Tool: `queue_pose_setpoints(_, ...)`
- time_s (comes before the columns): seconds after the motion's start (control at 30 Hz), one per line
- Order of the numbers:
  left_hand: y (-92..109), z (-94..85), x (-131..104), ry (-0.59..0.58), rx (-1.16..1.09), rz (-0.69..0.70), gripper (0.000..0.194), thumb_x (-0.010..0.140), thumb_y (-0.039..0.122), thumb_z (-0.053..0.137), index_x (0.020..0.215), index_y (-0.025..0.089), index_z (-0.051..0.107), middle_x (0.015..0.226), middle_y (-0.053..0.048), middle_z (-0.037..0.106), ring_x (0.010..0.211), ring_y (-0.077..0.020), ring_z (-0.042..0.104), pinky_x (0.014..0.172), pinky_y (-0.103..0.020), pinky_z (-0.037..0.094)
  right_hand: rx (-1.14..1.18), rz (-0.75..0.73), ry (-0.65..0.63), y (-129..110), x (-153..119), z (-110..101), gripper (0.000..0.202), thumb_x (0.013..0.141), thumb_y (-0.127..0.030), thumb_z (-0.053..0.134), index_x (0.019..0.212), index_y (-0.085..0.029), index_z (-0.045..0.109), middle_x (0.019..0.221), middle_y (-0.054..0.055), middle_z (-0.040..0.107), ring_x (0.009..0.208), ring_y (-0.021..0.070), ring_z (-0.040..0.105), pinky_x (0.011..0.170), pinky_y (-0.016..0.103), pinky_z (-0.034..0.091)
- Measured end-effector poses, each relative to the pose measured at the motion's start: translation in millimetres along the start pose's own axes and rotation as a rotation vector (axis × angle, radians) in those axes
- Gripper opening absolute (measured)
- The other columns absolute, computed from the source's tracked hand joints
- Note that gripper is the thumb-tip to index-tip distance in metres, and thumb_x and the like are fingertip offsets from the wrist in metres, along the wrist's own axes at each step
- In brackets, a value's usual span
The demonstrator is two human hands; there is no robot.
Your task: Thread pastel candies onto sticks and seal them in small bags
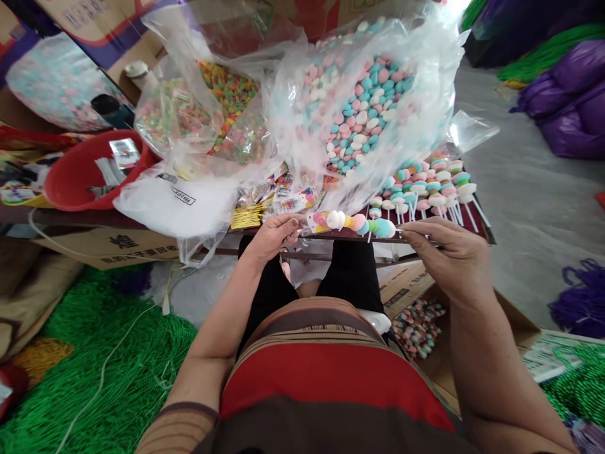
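Observation:
In the head view, my right hand [449,255] pinches the white stick of a candy skewer [363,224]. The skewer lies level, with soft white, yellow, pink, green and blue sweets along it. At its other end my left hand [282,232] is closed on a small printed plastic wrapper [317,221]. Whether the skewer's tip is inside the wrapper or just against it, I cannot tell. Behind my left hand lies a pile of printed wrappers [295,200] with yellow ties [246,216]. Finished-looking candy skewers [437,183] are stacked beyond my right hand, sticks toward me.
Large clear bags hold pink, blue and white sweets [363,113] and ring-shaped gummies [229,101]. A red basin [70,173] and a white plastic bag [179,202] stand to the left. A cardboard box [466,353] with wrapped sweets sits low right; green strands [118,359] cover the floor left.

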State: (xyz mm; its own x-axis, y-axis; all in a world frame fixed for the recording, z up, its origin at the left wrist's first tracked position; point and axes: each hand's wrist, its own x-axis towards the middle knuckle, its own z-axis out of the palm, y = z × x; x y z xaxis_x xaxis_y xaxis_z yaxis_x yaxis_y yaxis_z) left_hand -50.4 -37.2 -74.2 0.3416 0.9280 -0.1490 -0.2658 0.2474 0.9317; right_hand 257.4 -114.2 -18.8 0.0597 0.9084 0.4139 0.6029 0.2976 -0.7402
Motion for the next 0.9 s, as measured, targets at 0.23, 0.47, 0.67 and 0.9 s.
queue_pose_setpoints(0.23,0,-3.1,0,-0.074,0.064,-0.038,0.052,0.067,0.057,0.089,0.092,0.013,0.080,0.052,0.006,0.046,0.044,-0.0026,0.033,0.046,-0.020,0.019,0.058,0.060,0.006,9,0,-5,0.005,0.086,-0.026,0.076,0.085,-0.027,0.081,0.080,0.002,0.076,0.071,0.0171,0.067,0.069,0.032,0.053)
queue_pose_setpoints(0.47,-6,-6.2,2,-0.071,0.041,-0.035,0.050,0.068,0.057,0.088,0.090,0.013,0.079,0.056,0.005,0.051,0.043,-0.0024,0.033,0.046,-0.021,0.023,0.129,0.181,0.018,18,-6,-4,0.006,0.085,-0.030,0.077,0.088,-0.028,0.082,0.088,0.005,0.080,0.081,0.0197,0.072,0.079,0.035,0.057)
queue_pose_setpoints(0.67,-7,-5.8,3,-0.086,0.028,-0.037,0.050,0.069,0.057,0.087,0.090,0.013,0.079,0.052,0.006,0.046,0.043,-0.0031,0.033,0.046,-0.021,0.024,0.067,0.080,0.030,10,-4,-2,0.006,0.086,-0.025,0.075,0.084,-0.027,0.081,0.078,0.001,0.075,0.070,0.0160,0.066,0.066,0.031,0.052)
queue_pose_setpoints(0.9,0,-6.2,2,-0.177,0.118,-0.102,0.054,0.072,0.057,0.085,0.103,0.012,0.081,0.051,0.007,0.040,0.045,-0.0035,0.028,0.047,-0.021,0.016,0.029,0.028,-0.019,-1,2,-3,0.009,0.085,-0.026,0.073,0.078,-0.026,0.079,0.075,0.002,0.073,0.068,0.0153,0.064,0.065,0.031,0.052)
